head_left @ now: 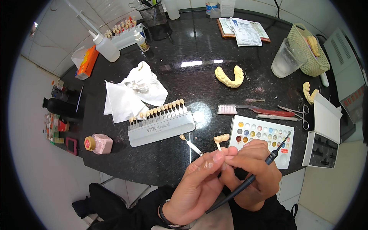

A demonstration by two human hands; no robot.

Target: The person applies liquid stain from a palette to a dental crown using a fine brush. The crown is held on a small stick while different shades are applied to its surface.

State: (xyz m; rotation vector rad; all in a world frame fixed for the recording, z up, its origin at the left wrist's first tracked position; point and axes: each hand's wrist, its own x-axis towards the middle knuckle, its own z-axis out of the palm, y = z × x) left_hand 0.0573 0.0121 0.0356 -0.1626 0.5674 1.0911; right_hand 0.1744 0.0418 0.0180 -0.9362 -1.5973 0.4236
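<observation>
I'm holding the left hand (197,180), palm showing, against the right hand (264,180); the 2 are pinching, the right curling inward.

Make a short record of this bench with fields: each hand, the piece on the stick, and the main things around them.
Left hand: holds thin stick
Right hand: holds black brush, fingertips close to the left hand's
Tooth piece: cream, on the stick's upper end
Palette: white, coloured wells, partly behind right hand
Shade guide: grey base, row of tabs, left of the hands
Loose tab: beside the shade guide
Dental cast: yellowish, horseshoe-shaped, beyond the hands
</observation>
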